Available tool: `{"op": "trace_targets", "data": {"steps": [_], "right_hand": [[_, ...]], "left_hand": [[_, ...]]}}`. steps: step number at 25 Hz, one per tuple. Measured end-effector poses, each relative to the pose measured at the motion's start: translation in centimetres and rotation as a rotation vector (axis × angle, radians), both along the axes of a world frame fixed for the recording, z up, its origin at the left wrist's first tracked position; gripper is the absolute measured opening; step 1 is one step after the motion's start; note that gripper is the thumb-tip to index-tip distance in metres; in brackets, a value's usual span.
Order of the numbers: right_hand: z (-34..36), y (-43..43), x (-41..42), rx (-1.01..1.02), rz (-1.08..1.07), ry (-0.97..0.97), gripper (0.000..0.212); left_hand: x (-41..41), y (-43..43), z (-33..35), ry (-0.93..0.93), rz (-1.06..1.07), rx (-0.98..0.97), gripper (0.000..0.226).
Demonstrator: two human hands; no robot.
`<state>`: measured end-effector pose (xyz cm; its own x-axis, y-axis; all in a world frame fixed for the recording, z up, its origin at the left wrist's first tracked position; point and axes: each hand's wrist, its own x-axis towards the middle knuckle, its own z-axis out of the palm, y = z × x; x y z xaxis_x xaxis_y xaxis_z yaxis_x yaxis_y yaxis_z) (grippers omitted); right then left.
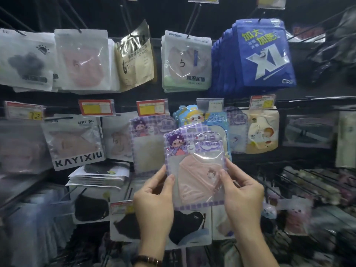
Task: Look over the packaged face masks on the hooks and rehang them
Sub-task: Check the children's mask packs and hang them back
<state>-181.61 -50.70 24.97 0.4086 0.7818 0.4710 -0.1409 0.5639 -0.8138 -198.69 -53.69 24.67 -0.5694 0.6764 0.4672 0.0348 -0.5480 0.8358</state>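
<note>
I hold a purple checked packet [194, 160] with a cartoon girl on its header and a pink face mask inside, upright in front of the middle row. My left hand [154, 201] pinches its lower left edge. My right hand [242, 197] pinches its lower right edge. Its hang hole at the top is free of any hook. Behind it, a matching purple packet [146, 139] hangs on a hook, with a blue panda packet [200, 118] to its right.
Rows of packaged masks hang on black wire hooks: white and pink packets [82, 58], a gold packet [134, 56], a green-edged packet [186, 60] and blue XL packets [264, 53] above. A KAYIXIU packet [75, 141] hangs left. Black masks [185, 224] hang below. Bare hooks [300, 176] jut out at right.
</note>
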Motion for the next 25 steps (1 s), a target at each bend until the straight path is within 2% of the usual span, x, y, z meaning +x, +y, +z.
{"op": "trace_targets", "data": {"steps": [11,18,25], "right_hand": [[0.4,3.3,12.3,0.001,-0.134,0.042,0.030],[3.2,7.1,16.0,0.020,-0.045,-0.023,0.029],[5.1,9.4,17.3,0.088,0.024,0.065,0.036]], "left_hand": [[11.9,5.1,1.1,0.086,-0.143,0.005,0.029],[15.8,7.1,3.8,0.091,-0.046,0.045,0.029],[18.0,8.7,5.7,0.092,0.035,0.081,0.029]]}}
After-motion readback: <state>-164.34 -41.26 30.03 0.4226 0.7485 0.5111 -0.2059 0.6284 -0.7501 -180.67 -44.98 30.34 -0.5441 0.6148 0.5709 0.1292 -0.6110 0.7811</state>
